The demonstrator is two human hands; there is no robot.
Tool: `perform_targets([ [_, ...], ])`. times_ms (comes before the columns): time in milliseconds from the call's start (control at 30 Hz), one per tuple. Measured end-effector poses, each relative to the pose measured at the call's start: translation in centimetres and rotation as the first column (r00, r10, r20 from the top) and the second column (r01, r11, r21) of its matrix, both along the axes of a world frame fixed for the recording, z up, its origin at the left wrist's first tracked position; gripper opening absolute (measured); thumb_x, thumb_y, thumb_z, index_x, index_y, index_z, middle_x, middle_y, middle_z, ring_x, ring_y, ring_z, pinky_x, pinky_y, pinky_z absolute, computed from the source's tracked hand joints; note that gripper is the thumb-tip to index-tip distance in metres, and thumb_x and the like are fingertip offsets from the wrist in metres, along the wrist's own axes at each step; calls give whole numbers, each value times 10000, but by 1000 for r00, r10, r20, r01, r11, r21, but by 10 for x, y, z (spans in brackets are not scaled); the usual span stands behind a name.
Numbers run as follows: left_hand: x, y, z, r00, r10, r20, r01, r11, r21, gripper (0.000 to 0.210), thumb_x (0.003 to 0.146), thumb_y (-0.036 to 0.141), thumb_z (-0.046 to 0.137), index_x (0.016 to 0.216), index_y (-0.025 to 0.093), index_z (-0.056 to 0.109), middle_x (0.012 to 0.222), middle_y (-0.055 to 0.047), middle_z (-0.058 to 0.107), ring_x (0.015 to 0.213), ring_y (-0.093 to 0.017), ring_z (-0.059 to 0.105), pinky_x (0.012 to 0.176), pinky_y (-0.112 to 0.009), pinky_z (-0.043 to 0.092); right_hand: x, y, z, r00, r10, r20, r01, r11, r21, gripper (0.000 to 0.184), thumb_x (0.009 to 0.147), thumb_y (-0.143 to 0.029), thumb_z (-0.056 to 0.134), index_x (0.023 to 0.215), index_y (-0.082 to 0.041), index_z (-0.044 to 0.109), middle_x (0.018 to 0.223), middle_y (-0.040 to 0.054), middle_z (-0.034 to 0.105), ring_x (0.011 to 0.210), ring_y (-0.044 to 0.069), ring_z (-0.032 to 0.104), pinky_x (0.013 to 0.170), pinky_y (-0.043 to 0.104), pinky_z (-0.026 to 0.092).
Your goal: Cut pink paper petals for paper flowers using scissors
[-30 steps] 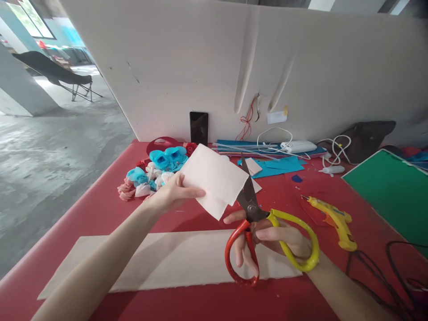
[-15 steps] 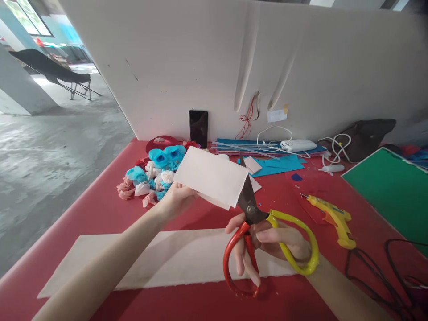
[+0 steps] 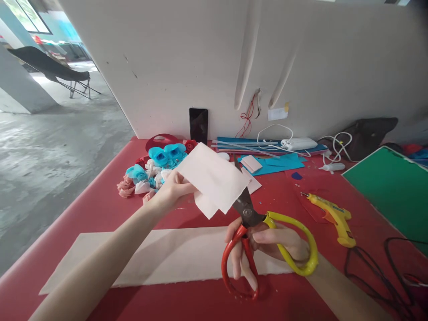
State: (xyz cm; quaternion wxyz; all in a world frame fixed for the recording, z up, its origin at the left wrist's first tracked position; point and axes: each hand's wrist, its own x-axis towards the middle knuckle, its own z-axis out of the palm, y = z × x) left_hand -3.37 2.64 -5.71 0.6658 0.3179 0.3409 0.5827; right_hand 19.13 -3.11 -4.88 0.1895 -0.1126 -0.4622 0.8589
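A folded piece of pale pink paper (image 3: 216, 178) is pinched at its left side by my left hand (image 3: 177, 189). Its lower layer sticks out below the upper one. My right hand (image 3: 277, 240) has its fingers through the handles of scissors (image 3: 248, 211), one handle red and the other yellow. The dark blades point up at the paper's right edge; the sheet hides part of them, and I cannot tell whether they are cutting. Under both hands a long pale pink strip (image 3: 167, 254) lies flat on the red table (image 3: 150, 307).
Paper flowers (image 3: 163, 156) in blue, white, pink and red cluster at the back left. A phone (image 3: 198, 125) leans on the wall. Blue sheets (image 3: 281, 166) lie behind the scissors. On the right are a yellow glue gun (image 3: 331, 216) and a green board (image 3: 394, 191).
The paper in my left hand has tilted and turned, its right side dropping and more of the lower layer showing. The scissors have shifted slightly left.
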Motion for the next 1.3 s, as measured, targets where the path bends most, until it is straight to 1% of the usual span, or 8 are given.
perform_targets([
  [133,8,-4,5,995,-86,-56,89,995,49,254,495,193,766,712,189,635,567,0,624,546,-191,624,478,-257,458,-3,-2,-2,999,-44,2,44,999,8,378,831,-375,423,1090,-106,483,781,108,656,509,158,573,580,346,452],
  [267,14,-11,6,994,-50,95,49,999,12,258,577,369,724,759,205,644,654,-26,662,877,-292,646,720,-337,510,-3,-3,-3,996,-84,1,84,996,13,368,837,-367,418,1091,-109,478,786,101,648,505,152,562,562,339,450],
  [400,19,-20,7,972,-49,228,48,999,11,272,659,450,642,818,230,648,814,-24,697,1004,-303,604,774,-357,503,-2,-3,-1,991,-130,-5,131,991,13,335,822,-358,438,1064,-135,499,794,87,638,536,157,561,569,338,455],
  [533,26,-26,14,961,-127,245,126,992,17,402,612,519,653,874,215,650,904,-46,694,1042,-314,581,723,-342,514,-2,-3,0,984,-175,-19,175,985,7,318,811,-321,440,1054,-126,505,825,101,633,568,160,559,576,333,446],
  [700,34,-31,19,959,-124,256,117,992,40,430,575,419,719,953,233,637,959,-17,693,1069,-282,570,739,-296,513,-2,-3,1,980,-195,-29,195,981,7,314,816,-293,423,1063,-112,495,823,103,627,574,157,562,597,337,441],
  [900,35,-37,16,980,-31,196,13,996,91,427,763,393,589,1157,232,549,1060,-8,672,1161,-221,515,935,-261,431,-4,-7,-7,982,-183,-38,184,983,22,289,849,-286,405,1061,-110,492,793,95,624,578,159,568,588,339,445],
  [1000,35,-39,18,986,-11,166,2,999,51,425,780,378,577,1167,205,552,1066,-26,674,1127,-241,543,956,-289,429,-7,-11,-12,975,-219,-43,222,973,67,243,879,-235,373,1050,-119,500,785,82,623,600,156,581,635,355,442],
  [1300,36,-37,26,992,79,97,-72,995,-74,357,750,221,618,1101,159,603,971,-40,703,947,-242,642,789,-292,532,-13,-14,-6,961,-271,47,253,938,238,214,910,-210,351,1036,-133,506,756,52,598,584,119,542,635,322,438],
])
